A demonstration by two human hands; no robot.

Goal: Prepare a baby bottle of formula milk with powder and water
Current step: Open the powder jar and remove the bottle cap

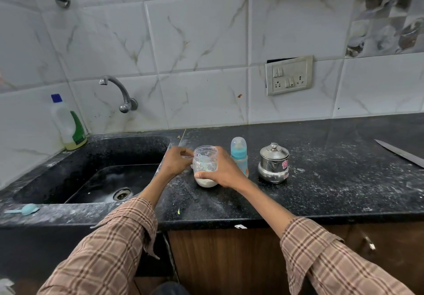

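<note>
Kitchen corner, white marble-veined wall tiles above a black speckled stone counter (321, 193), its surface dusted with white powder.

Item: clear plastic jar (205, 167), open-mouthed, upright on the counter near the sink edge; a shallow layer of white powder lies at its bottom and a pale scoop-like piece shows inside. Right hand (223, 170) wraps the jar's right side, thumb across the lower front, fingers curled round the back. Left hand (176, 162) sits at the jar's left rim, fingers bent and pinching something small and clear there; what it is cannot be told.

Item: small baby bottle with a teal collar and clear domed cap (239, 155), upright just right of the jar, partly behind the right hand.

Item: lidded stainless-steel pot with a knob and pink sticker (273, 163), right of the bottle, apart from it.

Item: black sunken sink (96, 175), left of the jar, with a metal drain; curved metal wall tap (119, 95) above it.

Item: translucent detergent bottle with blue cap and green label (68, 123), at the sink's far left corner.

Item: light blue plastic scoop (25, 209), on the sink's near ledge, well left of the jar.

Item: knife blade (400, 152), far right of the jar.

Item: white switch-and-socket plate (289, 75), on the wall above the pot.

Both forearms wear brown plaid sleeves (110, 248).
</note>
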